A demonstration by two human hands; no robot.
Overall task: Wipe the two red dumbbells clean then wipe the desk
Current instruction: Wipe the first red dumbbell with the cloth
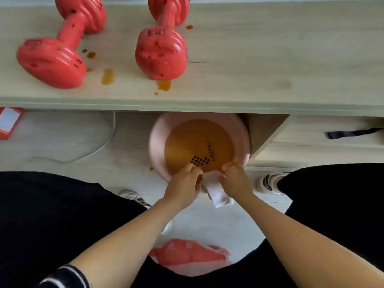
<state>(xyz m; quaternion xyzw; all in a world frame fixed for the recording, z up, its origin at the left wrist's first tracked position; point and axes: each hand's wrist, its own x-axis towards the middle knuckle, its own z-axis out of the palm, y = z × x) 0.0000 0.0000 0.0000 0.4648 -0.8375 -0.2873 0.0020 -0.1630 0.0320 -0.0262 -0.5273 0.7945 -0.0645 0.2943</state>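
Below the bench's front edge, my hands, left (184, 185) and right (235, 179), both grip the cloth (217, 193) over the basin (158, 142), seemingly wringing it for wiping.

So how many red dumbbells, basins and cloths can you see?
Red dumbbells: 2, the left dumbbell and the right dumbbell, both on the desk
Pink basin: 1
White cloth: 1, held by both hands
Total: 4
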